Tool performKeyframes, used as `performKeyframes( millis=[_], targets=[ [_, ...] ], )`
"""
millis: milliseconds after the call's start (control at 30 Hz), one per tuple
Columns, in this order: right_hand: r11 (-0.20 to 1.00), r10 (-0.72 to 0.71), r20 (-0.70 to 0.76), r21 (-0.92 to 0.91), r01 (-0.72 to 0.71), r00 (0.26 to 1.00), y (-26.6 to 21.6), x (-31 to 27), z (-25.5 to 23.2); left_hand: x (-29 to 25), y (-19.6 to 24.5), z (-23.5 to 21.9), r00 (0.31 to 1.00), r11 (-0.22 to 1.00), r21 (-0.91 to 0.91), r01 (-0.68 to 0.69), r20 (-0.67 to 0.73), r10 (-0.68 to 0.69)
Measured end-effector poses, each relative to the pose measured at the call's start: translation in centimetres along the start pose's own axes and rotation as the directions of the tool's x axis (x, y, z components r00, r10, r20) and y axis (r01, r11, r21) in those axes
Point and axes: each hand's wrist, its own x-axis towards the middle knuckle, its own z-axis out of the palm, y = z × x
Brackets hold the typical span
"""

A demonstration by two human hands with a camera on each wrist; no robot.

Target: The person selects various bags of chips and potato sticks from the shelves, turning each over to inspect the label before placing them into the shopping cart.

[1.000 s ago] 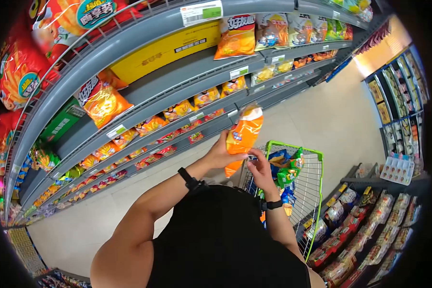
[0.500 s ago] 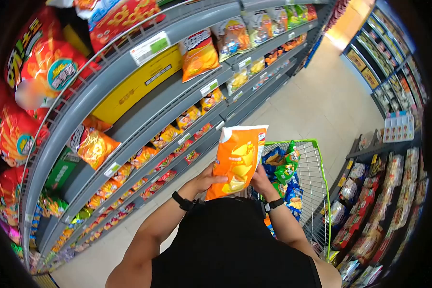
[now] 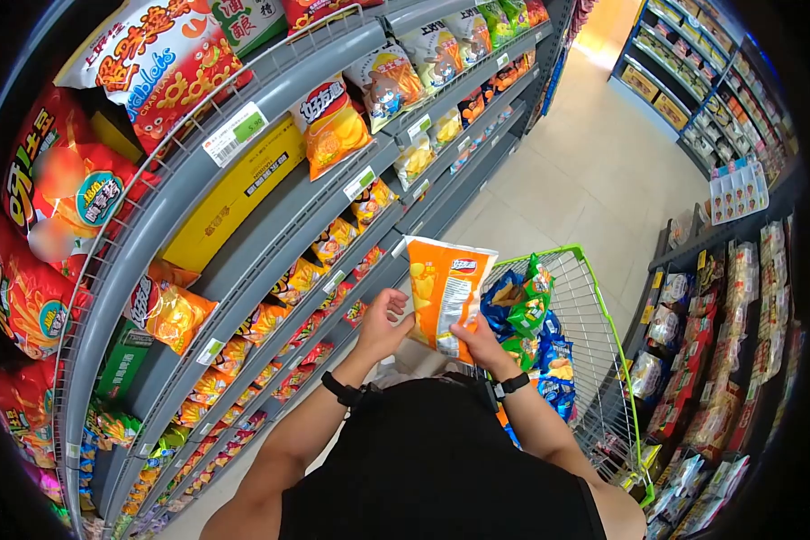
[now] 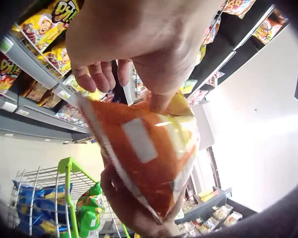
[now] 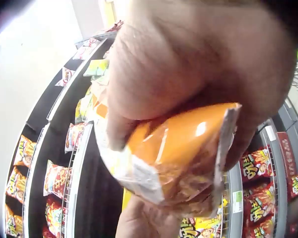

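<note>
An orange bag of chips [image 3: 443, 292] stands upright in front of the body, its printed back panel turned toward the head camera. My right hand [image 3: 484, 344] grips its lower right corner, thumb across the face. To the left, my left hand [image 3: 383, 322] has its thumb at the bag's edge, the other fingers loosely bent and off the bag. The left wrist view shows this left hand [image 4: 134, 44] above the bag's sealed end. In the right wrist view, the right hand [image 5: 198, 64] holds the crinkled bag from above.
A shopping cart with a green rim [image 3: 614, 346] stands at the right, holding blue snack bags [image 3: 558, 362] and green snack bags [image 3: 533, 301]. Stocked shelves [image 3: 270, 193] curve along the left, with a yellow box [image 3: 234, 202]. Another snack rack [image 3: 693, 369] lies beyond the cart.
The chip bag has been turned from edge-on, past its front, to its back panel. The left hand has loosened from the bag; the right hand now grips it. The head view has shifted.
</note>
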Motion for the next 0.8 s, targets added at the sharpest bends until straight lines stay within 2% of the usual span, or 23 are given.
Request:
performKeyframes(
  millis=[100, 200, 233, 333, 400, 433, 500, 533, 567, 600, 667, 800],
  targets=[
    [0.999, -0.038, -0.088, -0.013, 0.037, 0.995, 0.5, 0.3, 0.5, -0.1, -0.5, 1.1, 0.992, 0.983, -0.174, -0.061, 0.102, 0.08],
    [0.996, -0.084, -0.111, -0.007, 0.084, 0.99, 0.0, 0.6, 1.0, -1.0, 3.1, 1.4, 0.98, 0.978, -0.074, -0.194, -0.055, 0.191],
    [0.994, -0.103, -0.115, -0.034, 0.1, 0.988, -0.5, 0.7, 1.4, -0.9, 2.4, 1.6, 0.965, 0.97, 0.021, -0.244, -0.091, 0.245],
    [0.986, -0.149, -0.111, -0.096, 0.139, 0.983, -0.8, 0.9, 1.9, -0.9, 3.4, 1.2, 0.959, 0.957, 0.104, -0.27, -0.055, 0.277],
    [0.981, -0.154, -0.086, -0.133, 0.142, 0.984, -1.1, 0.7, 2.3, -1.3, 5.1, 0.7, 0.969, 0.966, 0.113, -0.232, 0.107, 0.221],
    [0.973, -0.159, -0.049, -0.174, 0.148, 0.986, -1.2, 0.7, 2.4, -1.5, 5.7, 0.5, 0.964, 0.969, 0.121, -0.214, 0.186, 0.189],
    [0.953, -0.163, 0.025, -0.254, 0.164, 0.986, -1.1, 0.5, 2.3, -1.8, 5.7, 0.4, 0.947, 0.935, 0.199, -0.293, 0.199, 0.254],
    [0.91, -0.234, 0.074, -0.334, 0.245, 0.969, -0.9, 0.5, 2.2, -2.1, 5.7, 0.3, 0.935, 0.913, 0.237, -0.331, 0.211, 0.284],
    [0.853, -0.3, 0.129, -0.408, 0.326, 0.945, -0.9, 0.7, 2.0, -2.2, 5.2, 0.3, 0.942, 0.924, 0.22, -0.311, 0.202, 0.269],
    [0.782, -0.358, 0.188, -0.475, 0.403, 0.915, -1.5, 0.7, 2.4, -2.2, 5.0, 0.3, 0.951, 0.927, 0.233, -0.294, 0.168, 0.259],
    [0.766, -0.301, 0.262, -0.506, 0.396, 0.917, -2.8, 0.2, 3.1, -2.3, 4.4, 0.4, 0.966, 0.932, 0.257, -0.257, 0.101, 0.238],
    [0.754, -0.299, 0.389, -0.463, 0.465, 0.871, -4.7, -0.6, 5.0, -1.8, 4.0, -0.8, 0.973, 0.972, 0.067, -0.225, -0.044, 0.228]
  ],
)
